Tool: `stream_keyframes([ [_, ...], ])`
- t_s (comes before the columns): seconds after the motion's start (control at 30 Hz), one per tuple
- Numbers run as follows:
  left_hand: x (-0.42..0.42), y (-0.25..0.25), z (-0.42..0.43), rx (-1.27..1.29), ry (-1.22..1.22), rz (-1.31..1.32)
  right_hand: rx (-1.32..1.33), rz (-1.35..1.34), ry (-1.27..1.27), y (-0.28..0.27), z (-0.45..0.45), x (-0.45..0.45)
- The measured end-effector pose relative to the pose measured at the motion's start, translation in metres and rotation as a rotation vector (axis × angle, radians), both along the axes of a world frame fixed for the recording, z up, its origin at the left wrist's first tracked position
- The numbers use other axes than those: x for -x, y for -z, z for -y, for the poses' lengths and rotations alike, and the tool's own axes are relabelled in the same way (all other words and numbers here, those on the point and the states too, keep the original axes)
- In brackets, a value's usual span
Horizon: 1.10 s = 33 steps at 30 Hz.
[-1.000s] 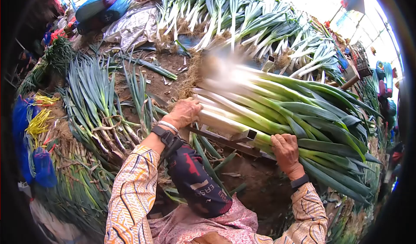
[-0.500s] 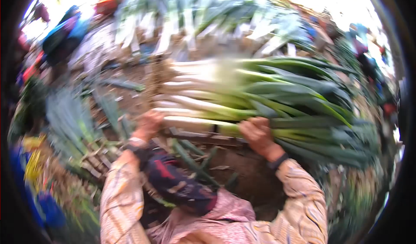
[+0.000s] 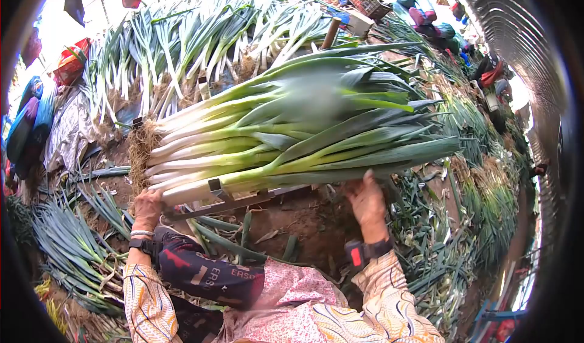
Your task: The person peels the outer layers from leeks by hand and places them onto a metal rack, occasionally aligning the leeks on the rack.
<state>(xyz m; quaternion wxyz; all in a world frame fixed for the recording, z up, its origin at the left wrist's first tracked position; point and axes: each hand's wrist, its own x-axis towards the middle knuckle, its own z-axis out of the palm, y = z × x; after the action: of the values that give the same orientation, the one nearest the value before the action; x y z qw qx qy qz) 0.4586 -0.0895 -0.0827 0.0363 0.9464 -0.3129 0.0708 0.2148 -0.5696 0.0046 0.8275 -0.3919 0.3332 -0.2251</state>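
Observation:
A thick bundle of leeks [image 3: 219, 154] lies side by side on a low metal frame [image 3: 237, 203], white root ends to the left and green leaves to the right. My left hand [image 3: 148, 209] is at the root end of the nearest leek [image 3: 194, 191], its fingers curled against it. At the near edge of the leaves is my right hand [image 3: 367, 204], fingers stretched and apart, holding nothing. Its fingertips are at the underside of the leaves; firm contact is hard to tell. Shaggy brown roots [image 3: 141, 154] hang at the bundle's left end.
Rows of leeks [image 3: 176, 51] lie along the far side. More leeks [image 3: 70, 245] are at the left, and loose leaves [image 3: 426, 258] cover the ground at the right. A plastic crate [image 3: 367, 1] stands at the back. Cut leaf pieces [image 3: 243, 236] lie before my knee.
The view has swung right and become sharper. My right hand has come off the nearest leek and opened below the leaves. The left hand stays by the root end.

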Motion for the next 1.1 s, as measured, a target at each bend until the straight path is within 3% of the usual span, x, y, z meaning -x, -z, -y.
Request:
stream_keyframes([
  [0.03,0.001,-0.001,0.0,-0.014,-0.001,-0.011,-0.117,0.088,0.034,-0.009,0.013,-0.005],
  [0.13,-0.001,0.0,-0.002,-0.003,-0.016,-0.015,-0.107,0.246,0.104,-0.043,0.018,-0.015],
  [0.2,-0.001,0.005,-0.007,0.006,-0.015,-0.003,0.044,0.043,0.147,-0.018,0.048,-0.02],
  [0.27,0.001,-0.003,0.002,0.012,-0.018,-0.018,0.232,-0.202,0.156,-0.055,0.042,-0.027],
  [0.37,0.006,-0.015,0.007,0.036,-0.029,-0.044,0.641,-0.108,0.055,-0.056,0.059,-0.029],
  [0.4,0.005,-0.009,0.005,0.049,-0.032,-0.02,0.889,-0.075,0.082,-0.059,0.06,-0.034],
  [0.5,0.006,-0.015,0.005,0.046,0.002,-0.037,1.011,-0.332,-0.006,-0.075,0.078,-0.048],
  [0.53,0.006,-0.016,0.005,0.049,-0.001,-0.034,1.086,-0.212,0.089,-0.058,0.091,-0.057],
  [0.63,0.007,-0.015,0.009,0.079,-0.023,-0.006,1.271,-0.183,0.085,-0.01,0.133,-0.074],
  [0.67,0.006,-0.016,0.01,0.09,-0.026,-0.044,1.105,-0.155,0.135,-0.001,0.129,-0.072],
  [0.73,0.007,-0.02,0.009,0.086,-0.023,-0.082,1.186,-0.14,0.035,0.048,0.149,-0.061],
  [0.87,0.006,-0.011,0.009,0.091,0.003,-0.039,1.134,-0.181,0.106,0.082,0.14,-0.059],
  [1.0,-0.001,0.006,-0.007,0.024,-0.034,-0.055,1.012,-0.198,0.171,0.078,0.128,-0.055],
  [1.03,0.007,-0.002,-0.003,-0.019,-0.074,-0.096,0.775,-0.196,0.125,0.046,0.108,-0.048],
  [1.1,0.021,-0.031,0.0,0.015,-0.042,-0.188,1.096,-0.181,0.214,0.055,0.087,-0.015],
])
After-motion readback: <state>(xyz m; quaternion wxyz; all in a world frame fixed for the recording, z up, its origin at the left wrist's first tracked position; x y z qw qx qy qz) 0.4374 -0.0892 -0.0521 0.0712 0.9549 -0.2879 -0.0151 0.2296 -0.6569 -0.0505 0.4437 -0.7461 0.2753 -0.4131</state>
